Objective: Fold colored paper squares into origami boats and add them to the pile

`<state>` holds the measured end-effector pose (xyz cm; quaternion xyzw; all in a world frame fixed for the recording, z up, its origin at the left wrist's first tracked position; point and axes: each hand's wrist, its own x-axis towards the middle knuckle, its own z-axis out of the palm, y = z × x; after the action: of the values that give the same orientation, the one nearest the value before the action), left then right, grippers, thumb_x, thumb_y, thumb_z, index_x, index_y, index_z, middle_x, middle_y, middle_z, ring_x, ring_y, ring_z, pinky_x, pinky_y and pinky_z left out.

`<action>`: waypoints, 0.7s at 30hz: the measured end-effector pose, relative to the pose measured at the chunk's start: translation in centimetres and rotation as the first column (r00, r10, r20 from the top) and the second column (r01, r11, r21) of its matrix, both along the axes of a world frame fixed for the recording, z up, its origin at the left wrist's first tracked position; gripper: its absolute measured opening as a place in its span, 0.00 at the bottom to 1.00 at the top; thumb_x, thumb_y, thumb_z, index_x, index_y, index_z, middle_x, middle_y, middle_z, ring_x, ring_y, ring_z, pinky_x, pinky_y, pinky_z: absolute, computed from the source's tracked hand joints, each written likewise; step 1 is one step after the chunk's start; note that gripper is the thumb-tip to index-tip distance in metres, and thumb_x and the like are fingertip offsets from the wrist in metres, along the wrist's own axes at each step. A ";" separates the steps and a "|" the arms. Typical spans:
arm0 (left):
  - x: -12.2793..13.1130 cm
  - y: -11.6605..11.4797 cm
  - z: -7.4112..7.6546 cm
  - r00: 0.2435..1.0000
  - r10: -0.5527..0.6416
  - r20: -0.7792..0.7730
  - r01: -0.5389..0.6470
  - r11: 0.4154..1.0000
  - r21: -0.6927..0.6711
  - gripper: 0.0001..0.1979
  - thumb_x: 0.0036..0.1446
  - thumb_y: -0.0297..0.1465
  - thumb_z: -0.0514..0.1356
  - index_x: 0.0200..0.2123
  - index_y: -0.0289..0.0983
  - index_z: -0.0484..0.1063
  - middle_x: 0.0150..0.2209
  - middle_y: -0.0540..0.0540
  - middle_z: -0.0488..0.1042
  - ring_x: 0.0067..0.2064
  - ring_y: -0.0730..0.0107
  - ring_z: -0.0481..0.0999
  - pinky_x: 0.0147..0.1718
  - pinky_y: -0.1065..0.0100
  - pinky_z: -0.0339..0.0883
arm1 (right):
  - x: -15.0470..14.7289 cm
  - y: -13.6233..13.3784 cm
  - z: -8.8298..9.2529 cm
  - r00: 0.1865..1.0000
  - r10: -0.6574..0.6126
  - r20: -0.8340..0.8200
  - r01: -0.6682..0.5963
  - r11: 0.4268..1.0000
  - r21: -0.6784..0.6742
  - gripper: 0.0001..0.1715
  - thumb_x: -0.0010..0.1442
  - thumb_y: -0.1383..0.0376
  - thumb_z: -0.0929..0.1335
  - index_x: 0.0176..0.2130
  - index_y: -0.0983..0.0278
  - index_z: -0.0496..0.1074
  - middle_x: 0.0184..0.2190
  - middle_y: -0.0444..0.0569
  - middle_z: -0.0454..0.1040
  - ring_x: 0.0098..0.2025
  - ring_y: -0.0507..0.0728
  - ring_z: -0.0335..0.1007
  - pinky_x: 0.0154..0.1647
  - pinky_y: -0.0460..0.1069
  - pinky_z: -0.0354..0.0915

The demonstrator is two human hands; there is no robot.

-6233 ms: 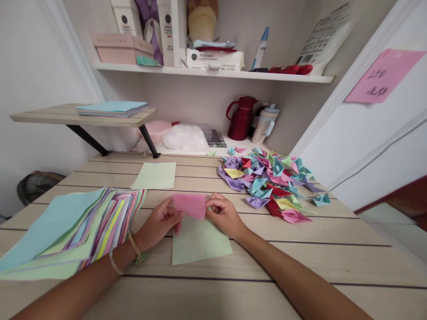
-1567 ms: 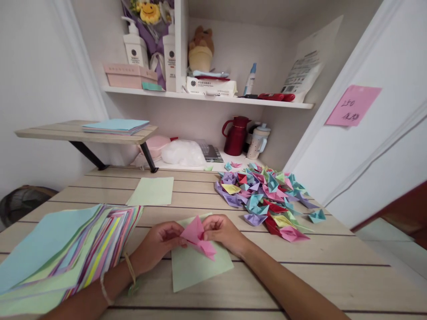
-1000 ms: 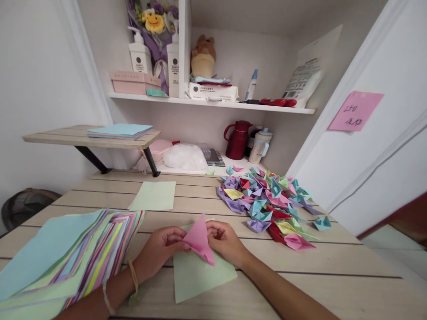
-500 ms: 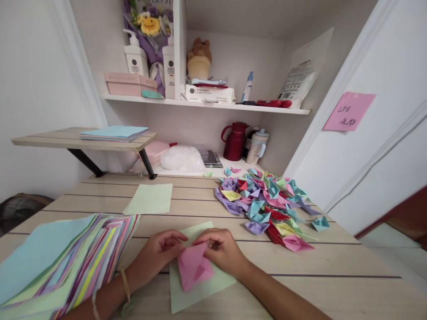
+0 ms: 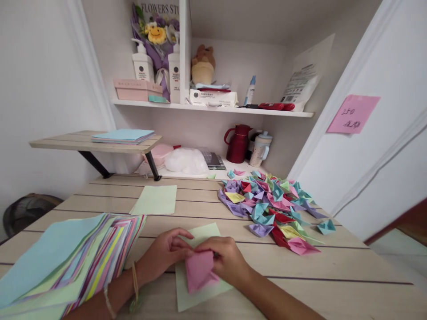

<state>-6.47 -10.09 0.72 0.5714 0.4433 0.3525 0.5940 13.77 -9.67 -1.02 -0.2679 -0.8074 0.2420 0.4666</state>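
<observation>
A partly folded piece of pink paper (image 5: 200, 272) is held between my two hands, tilted above a pale green sheet (image 5: 187, 300) on the table. My left hand (image 5: 173, 250) pinches its upper left corner between thumb and fingers. Its upper right edge is gripped by my right hand (image 5: 224, 258), whose fingers curl over the top and partly hide the folds. Off to the right lies a heap of folded paper boats (image 5: 267, 200) in several colours. A fanned stack of coloured paper (image 5: 66, 258) spreads by my left forearm.
Another pale green sheet (image 5: 155, 200) lies farther back on the table. A small raised shelf (image 5: 66, 141) carries a stack of blue-topped paper (image 5: 123, 135). Behind stand a red jug (image 5: 237, 144) and a pale cup (image 5: 260, 150); a pink note (image 5: 354, 114) sticks to the wall.
My right hand has shifted its hold and now curls further over the pink paper's top right. The paper has turned a little, showing a smoother face. The whole view has shifted slightly.
</observation>
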 end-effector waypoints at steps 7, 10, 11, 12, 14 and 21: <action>0.1 -0.2 0.4 0.996 -0.075 -0.053 0.078 0.996 0.053 0.21 0.49 0.46 0.63 0.39 0.34 0.71 0.22 0.54 0.67 0.24 0.76 0.62 0.23 0.73 0.49 | -0.5 -0.1 -0.1 0.997 -0.028 -0.075 0.038 0.991 0.130 0.11 0.54 0.72 0.69 0.37 0.61 0.78 0.30 0.49 0.79 0.30 0.53 0.76 0.32 0.44 0.70; 0.2 -0.2 0.3 0.996 -0.084 -0.042 0.085 0.996 0.033 0.20 0.47 0.42 0.66 0.38 0.34 0.71 0.23 0.53 0.67 0.25 0.77 0.63 0.24 0.74 0.50 | -0.5 0.0 0.0 0.996 0.012 -0.089 -0.007 0.998 0.056 0.11 0.54 0.73 0.68 0.35 0.61 0.79 0.32 0.51 0.79 0.32 0.53 0.76 0.33 0.45 0.70; 0.3 -0.3 0.2 0.997 -0.074 -0.028 0.075 0.997 0.027 0.20 0.47 0.42 0.67 0.38 0.34 0.70 0.23 0.53 0.67 0.25 0.77 0.63 0.24 0.74 0.50 | -0.5 0.0 0.1 0.995 0.033 -0.097 -0.032 0.999 0.009 0.12 0.53 0.73 0.69 0.35 0.60 0.80 0.34 0.51 0.79 0.34 0.54 0.76 0.34 0.45 0.70; 0.3 -0.4 0.2 0.998 -0.060 -0.016 0.061 0.998 0.026 0.21 0.47 0.41 0.67 0.39 0.34 0.70 0.23 0.53 0.68 0.25 0.77 0.63 0.24 0.74 0.51 | -0.4 0.1 0.2 0.993 0.052 -0.107 -0.056 0.997 -0.043 0.12 0.52 0.73 0.70 0.35 0.60 0.80 0.35 0.51 0.79 0.36 0.54 0.76 0.35 0.46 0.71; 0.3 -0.5 0.2 1.000 -0.025 0.008 0.025 0.999 0.036 0.22 0.48 0.41 0.66 0.41 0.34 0.68 0.23 0.53 0.69 0.25 0.76 0.64 0.24 0.74 0.52 | -0.2 0.4 0.3 0.987 0.081 -0.138 -0.102 0.983 -0.152 0.13 0.49 0.73 0.72 0.36 0.59 0.80 0.39 0.52 0.78 0.40 0.55 0.75 0.39 0.47 0.70; 0.2 -0.6 0.0 0.992 0.042 0.120 -0.048 0.998 0.049 0.19 0.51 0.42 0.63 0.37 0.39 0.58 0.23 0.55 0.70 0.23 0.77 0.64 0.22 0.75 0.52 | 0.4 1.1 -0.2 0.930 0.233 -0.285 -0.362 0.721 -0.591 0.21 0.43 0.64 0.77 0.40 0.63 0.79 0.33 0.51 0.79 0.32 0.53 0.74 0.33 0.46 0.69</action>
<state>-6.29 -10.73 0.67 0.5544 0.4107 0.4105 0.5963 14.15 -8.53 -1.19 -0.2513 -0.6619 0.5962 0.3785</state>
